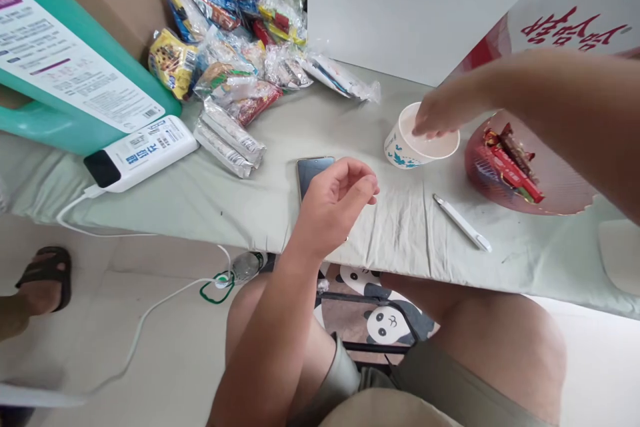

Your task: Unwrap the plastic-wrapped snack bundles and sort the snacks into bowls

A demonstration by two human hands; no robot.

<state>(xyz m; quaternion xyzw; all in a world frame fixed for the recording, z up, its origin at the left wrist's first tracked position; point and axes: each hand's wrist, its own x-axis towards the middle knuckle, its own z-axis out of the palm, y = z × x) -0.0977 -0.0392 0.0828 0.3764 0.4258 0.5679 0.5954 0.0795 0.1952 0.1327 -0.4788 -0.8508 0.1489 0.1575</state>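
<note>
My left hand [336, 203] hovers over the near part of the cloth-covered table [210, 193], fingers loosely curled, nothing visible in it. A dark phone [311, 168] lies flat just beyond it, partly hidden by the fingers. My right hand [443, 110] reaches from the right over a white paper cup [417, 147] with a blue leaf print. Its fingers point down at the cup's rim and into the opening. Whether they pinch anything is hidden. A white pen [463, 222] lies on the cloth in front of the cup.
A heap of wrapped snack packets [235, 33] fills the back left. A white power bank [143, 152] with a trailing cable sits at left beside a teal box [75, 73]. A red bowl [560, 183] holding wrapped sweets stands at right. Another person's sandalled foot [43, 277] shows at far left.
</note>
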